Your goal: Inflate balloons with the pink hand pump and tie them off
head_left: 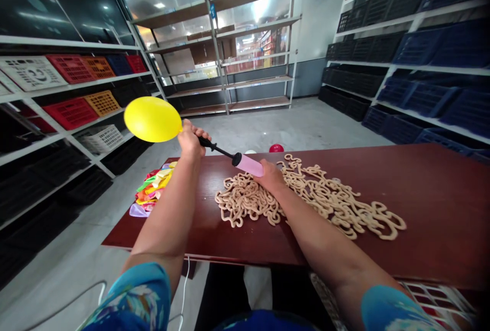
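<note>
Tabletop cropped right; left hand hides mouth of yellow balloon.

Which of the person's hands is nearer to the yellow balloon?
The left. The left hand is right at the neck of the yellow balloon; the right hand is farther away, holding the pink pump barrel.

Grips the black end of a pump in the left hand, right beside an inflated yellow balloon; clasps the pink barrel in the right hand, near tan curly strips on the table.
</note>
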